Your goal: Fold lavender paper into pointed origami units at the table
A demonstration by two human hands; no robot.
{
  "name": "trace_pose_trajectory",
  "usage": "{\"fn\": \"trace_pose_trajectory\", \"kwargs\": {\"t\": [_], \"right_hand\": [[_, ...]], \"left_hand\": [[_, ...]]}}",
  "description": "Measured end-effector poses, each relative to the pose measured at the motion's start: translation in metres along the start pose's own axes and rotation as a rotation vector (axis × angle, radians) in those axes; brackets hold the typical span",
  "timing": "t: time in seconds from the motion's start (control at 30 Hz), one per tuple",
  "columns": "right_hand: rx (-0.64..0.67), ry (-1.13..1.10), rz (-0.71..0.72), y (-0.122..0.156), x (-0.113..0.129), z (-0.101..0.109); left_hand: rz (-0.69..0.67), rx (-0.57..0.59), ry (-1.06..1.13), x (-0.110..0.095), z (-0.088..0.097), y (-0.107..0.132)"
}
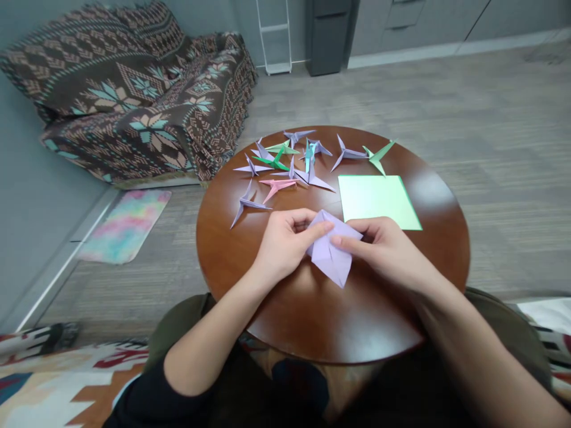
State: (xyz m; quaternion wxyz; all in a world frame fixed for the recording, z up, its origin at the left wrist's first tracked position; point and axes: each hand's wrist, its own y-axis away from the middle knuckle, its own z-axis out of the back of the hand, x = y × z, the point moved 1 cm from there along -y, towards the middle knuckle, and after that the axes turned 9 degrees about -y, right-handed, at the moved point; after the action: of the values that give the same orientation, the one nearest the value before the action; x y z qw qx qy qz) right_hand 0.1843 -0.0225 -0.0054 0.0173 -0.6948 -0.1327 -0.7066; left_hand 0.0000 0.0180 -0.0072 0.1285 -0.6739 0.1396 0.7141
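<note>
Between my two hands is a partly folded piece of lilac origami paper, roughly diamond-shaped, with creases and a slit down its middle. My left hand grips its left edge, the thumb lying on top and the fingers behind. On the other side my right hand pinches the right edge, its thumb pressed on the paper near the centre. The fingers under the paper are partly hidden. The paper is held just above the round brown table.
Several folded paper figures lie at the table's far left, among them a pink one and a green one. A light green figure lies at the far right. Nearer stands a stack of light green paper sheets. A patterned sofa stands beyond.
</note>
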Motion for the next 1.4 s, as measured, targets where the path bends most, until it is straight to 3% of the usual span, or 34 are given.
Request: {"fn": "trace_pose_trajectory", "kwargs": {"t": [0.17, 0.57, 0.97, 1.13, 1.4], "right_hand": [[0.074, -0.08, -0.05, -0.0013, 0.0009, 0.0031], [0.062, -0.022, -0.062, -0.0011, -0.0015, 0.0036], [0.07, -0.018, -0.107, -0.0002, 0.0015, 0.0007], [0.074, 0.002, -0.101, -0.0003, 0.0001, 0.0017], [0.009, -0.192, -0.09, -0.0006, 0.0046, 0.0004]], "left_hand": [[0.002, 0.008, -0.032, 0.0002, 0.0022, -0.0001], [-0.009, 0.017, -0.066, 0.0011, 0.002, 0.0007], [-0.05, -0.07, -0.049, 0.002, 0.0033, -0.0006], [-0.089, -0.157, -0.06, 0.0009, 0.0062, -0.0023], [0.027, 0.075, -0.159, -0.0023, 0.0045, 0.0012]]}}
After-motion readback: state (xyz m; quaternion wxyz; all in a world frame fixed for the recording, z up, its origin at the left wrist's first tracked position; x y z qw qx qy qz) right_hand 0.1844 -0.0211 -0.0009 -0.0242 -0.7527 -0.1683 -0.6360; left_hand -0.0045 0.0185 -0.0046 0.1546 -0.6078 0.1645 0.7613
